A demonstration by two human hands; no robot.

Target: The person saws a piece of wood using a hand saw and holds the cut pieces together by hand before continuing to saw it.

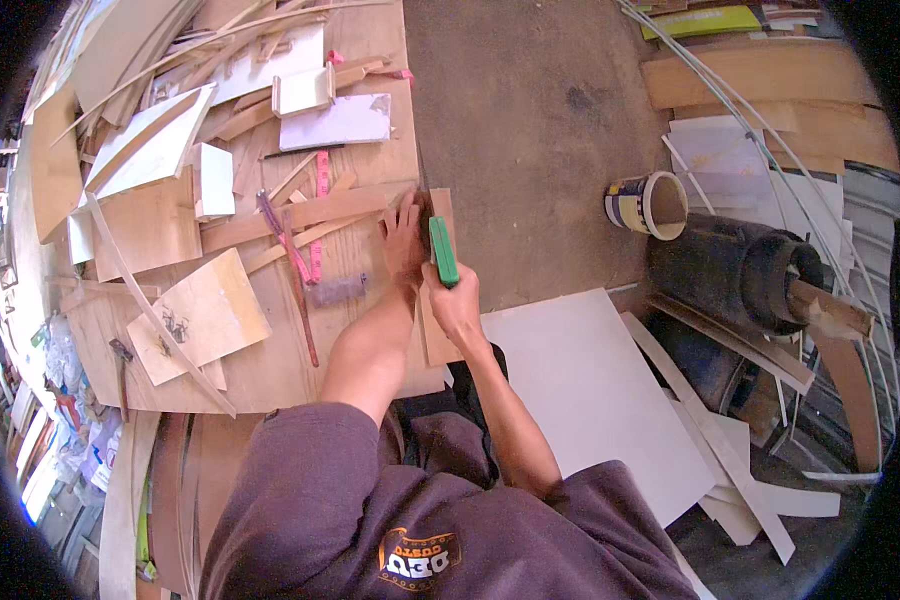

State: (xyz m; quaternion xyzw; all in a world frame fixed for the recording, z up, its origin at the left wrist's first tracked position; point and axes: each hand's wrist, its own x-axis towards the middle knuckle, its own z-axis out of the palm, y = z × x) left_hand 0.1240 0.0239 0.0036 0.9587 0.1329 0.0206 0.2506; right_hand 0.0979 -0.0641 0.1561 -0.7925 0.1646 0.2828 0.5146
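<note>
My right hand (455, 305) grips the green handle of a handsaw (443, 250), whose narrow metal blade points away from me along the right edge of the wooden bench (110, 370). Just left of the blade, my left hand (402, 235) lies with fingers outstretched on light wood pieces at that edge. A wooden board (435, 340) lies beneath the saw and my right hand, reaching toward me. Pink measuring tapes (320, 170) and thin wood offcuts (360, 205) are left of my left hand.
Loose wood strips, white panels (335, 122) and a pale board (200, 315) clutter the bench. To the right are a brown floor (530, 120), a bucket (625, 205), a large white sheet (580, 390), a black roll (710, 270), offcuts and long thin rods along the far side.
</note>
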